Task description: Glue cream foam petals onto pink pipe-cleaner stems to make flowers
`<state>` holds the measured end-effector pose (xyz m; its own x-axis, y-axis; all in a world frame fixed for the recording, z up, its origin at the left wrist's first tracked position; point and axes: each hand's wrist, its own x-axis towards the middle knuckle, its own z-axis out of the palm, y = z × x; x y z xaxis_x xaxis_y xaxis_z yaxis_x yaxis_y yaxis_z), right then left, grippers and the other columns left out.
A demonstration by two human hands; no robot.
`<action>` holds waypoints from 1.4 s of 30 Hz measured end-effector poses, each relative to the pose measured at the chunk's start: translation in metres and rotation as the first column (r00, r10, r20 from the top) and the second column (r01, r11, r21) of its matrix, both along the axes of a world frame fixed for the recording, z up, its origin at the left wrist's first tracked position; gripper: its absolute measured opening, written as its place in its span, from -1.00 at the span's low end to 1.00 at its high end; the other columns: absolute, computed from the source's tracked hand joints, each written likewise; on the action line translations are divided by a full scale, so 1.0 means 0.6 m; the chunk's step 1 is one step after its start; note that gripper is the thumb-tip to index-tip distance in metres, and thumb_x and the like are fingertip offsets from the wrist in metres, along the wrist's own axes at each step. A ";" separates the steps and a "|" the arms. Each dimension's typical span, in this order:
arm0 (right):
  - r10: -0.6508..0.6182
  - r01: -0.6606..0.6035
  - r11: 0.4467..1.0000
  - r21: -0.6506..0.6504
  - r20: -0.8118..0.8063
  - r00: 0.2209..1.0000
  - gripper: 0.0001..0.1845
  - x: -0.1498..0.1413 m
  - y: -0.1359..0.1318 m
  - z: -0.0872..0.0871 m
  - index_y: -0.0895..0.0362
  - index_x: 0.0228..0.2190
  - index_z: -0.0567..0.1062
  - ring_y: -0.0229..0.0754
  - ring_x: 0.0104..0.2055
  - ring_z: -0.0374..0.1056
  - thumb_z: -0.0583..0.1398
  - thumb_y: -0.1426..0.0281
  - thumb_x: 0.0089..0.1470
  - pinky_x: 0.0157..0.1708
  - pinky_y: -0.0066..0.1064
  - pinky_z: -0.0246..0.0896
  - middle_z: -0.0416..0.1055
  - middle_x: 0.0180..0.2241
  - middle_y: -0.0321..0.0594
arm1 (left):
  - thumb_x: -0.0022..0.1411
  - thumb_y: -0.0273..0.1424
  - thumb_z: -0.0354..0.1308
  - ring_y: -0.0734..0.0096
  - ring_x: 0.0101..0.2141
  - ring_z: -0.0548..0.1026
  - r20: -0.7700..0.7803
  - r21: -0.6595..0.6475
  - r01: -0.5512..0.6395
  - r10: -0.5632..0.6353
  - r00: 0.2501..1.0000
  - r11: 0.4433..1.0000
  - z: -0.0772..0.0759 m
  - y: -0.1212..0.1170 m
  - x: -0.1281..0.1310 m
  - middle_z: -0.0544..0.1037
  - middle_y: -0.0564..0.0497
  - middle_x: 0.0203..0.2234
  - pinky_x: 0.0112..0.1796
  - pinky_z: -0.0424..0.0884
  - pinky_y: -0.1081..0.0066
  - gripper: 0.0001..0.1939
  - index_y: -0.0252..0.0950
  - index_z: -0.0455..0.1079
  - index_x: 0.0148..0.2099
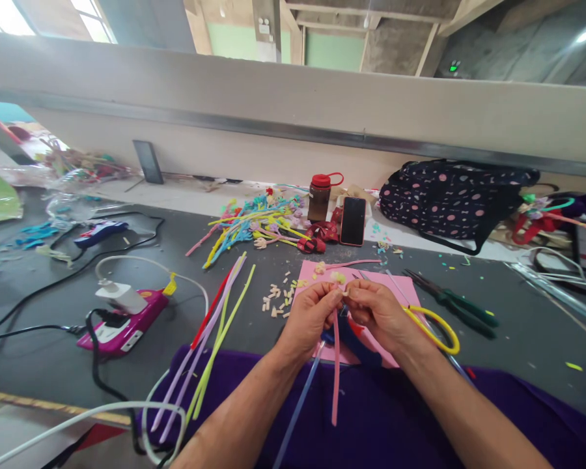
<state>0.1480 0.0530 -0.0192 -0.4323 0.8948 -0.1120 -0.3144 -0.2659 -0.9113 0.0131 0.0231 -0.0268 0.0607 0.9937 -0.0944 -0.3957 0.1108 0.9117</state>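
Observation:
My left hand (308, 314) and my right hand (379, 311) meet above a pink foam sheet (400, 286), fingers pinched together on the top end of a pink pipe cleaner (336, 371) that hangs down toward my lap. A small pale yellowish piece (338, 278) sits just above my fingertips. A light blue stick (297, 407) slants down beside the pink one, under my left hand. Yellow-handled scissors (437, 326) lie right of my right hand on the sheet's edge.
Loose pipe cleaners (215, 326) in red, lilac and yellow-green lie to the left. A pink power strip (122, 322) with charger and cables is farther left. Green pliers (461, 309), a phone (353, 220), a red-capped bottle (319, 195), finished flowers (258, 225) and a dotted bag (449, 198) are behind. Purple cloth (400, 423) covers my lap.

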 end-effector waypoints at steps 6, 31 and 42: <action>0.023 -0.023 1.000 -0.007 -0.037 0.999 -0.81 -0.006 -0.004 0.003 0.21 -0.60 0.36 -0.51 -0.73 -0.17 0.25 0.39 -0.13 -0.75 -0.58 -0.33 0.09 -0.69 -0.47 | 0.02 -0.20 0.22 0.69 -0.72 0.17 -0.060 0.025 -0.005 0.006 0.998 1.000 -0.001 0.001 -0.002 0.29 0.19 -0.75 -0.66 0.05 0.61 -0.72 -0.33 0.32 -0.44; -0.229 0.185 0.944 0.273 0.143 0.963 -0.88 0.016 0.004 0.008 0.15 -0.43 0.50 -0.41 -0.63 0.11 0.26 0.35 -0.05 -0.67 -0.58 -0.04 0.32 -0.57 -0.37 | -0.03 -0.21 0.25 0.73 -0.77 0.12 0.066 -0.087 -0.010 0.016 0.998 0.996 0.002 0.004 -0.001 0.27 0.19 -0.79 -0.71 0.03 0.65 -0.68 -0.34 0.27 -0.54; -0.424 -0.003 0.652 0.759 0.368 0.827 -0.93 0.017 -0.004 0.012 0.06 -0.43 0.52 -0.25 -0.46 0.25 0.20 0.40 0.01 -0.46 -0.43 0.11 0.39 -0.47 -0.29 | -0.01 -0.23 0.24 0.72 -0.77 0.17 0.099 -0.112 0.069 -0.058 0.993 0.991 0.002 0.001 -0.001 0.27 0.18 -0.79 -0.73 0.01 0.66 -0.70 -0.35 0.29 -0.53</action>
<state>0.1584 0.0505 -0.0122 -0.2973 0.8369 0.4597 0.2522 0.5332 -0.8075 0.0128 0.0238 -0.0256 0.1370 0.9704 -0.1991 -0.4687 0.2406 0.8500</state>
